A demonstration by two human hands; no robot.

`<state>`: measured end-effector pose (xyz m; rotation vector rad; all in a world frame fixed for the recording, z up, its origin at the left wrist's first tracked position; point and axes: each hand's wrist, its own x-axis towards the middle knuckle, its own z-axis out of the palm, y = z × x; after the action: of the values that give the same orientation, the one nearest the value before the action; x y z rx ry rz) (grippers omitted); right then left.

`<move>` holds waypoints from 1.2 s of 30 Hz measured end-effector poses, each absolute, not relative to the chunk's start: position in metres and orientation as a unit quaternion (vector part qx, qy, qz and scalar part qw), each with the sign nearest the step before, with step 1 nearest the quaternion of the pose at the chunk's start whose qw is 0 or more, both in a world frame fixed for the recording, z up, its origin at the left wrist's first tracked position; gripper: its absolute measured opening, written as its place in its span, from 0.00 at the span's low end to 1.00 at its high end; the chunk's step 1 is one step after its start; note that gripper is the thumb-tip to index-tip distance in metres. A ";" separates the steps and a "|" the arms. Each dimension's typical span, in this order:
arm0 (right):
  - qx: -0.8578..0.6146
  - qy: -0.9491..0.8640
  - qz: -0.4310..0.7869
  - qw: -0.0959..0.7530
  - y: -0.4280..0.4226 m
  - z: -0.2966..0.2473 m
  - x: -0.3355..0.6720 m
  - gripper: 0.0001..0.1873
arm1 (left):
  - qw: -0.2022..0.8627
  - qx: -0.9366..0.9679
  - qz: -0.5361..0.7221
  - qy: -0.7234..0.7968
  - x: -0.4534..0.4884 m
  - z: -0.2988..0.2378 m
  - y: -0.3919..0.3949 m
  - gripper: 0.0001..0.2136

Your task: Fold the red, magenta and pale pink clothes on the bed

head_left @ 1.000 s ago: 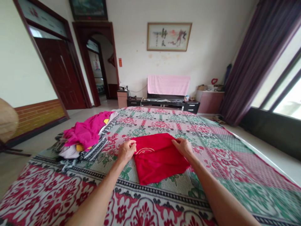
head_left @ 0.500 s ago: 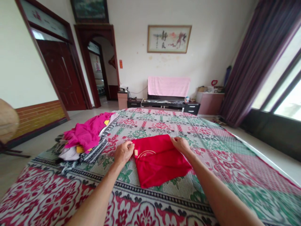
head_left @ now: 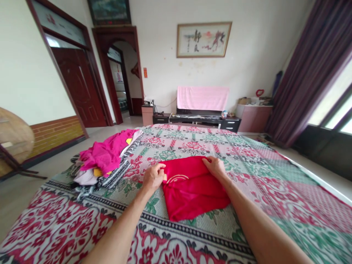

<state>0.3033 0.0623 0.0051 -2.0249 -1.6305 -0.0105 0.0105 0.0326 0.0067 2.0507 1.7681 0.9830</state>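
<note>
Though wrinkly, red cloth (head_left: 195, 190), seemingly folded

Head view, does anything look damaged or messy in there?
Yellowish blotches mark the white wall below the framed picture, like stains. Left of the red cloth, the clothes pile lies crumpled.

Red cloth (head_left: 194, 190), flat but creased
</note>
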 end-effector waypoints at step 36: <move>-0.503 -0.816 0.151 0.243 -0.017 0.021 0.355 0.23 | 0.088 0.910 0.228 0.334 -0.007 0.008 0.004 0.14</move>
<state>0.3549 -0.0166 0.0210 -1.3737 -2.2303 0.4114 -0.0067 0.0041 0.0083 2.7091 0.9955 0.6792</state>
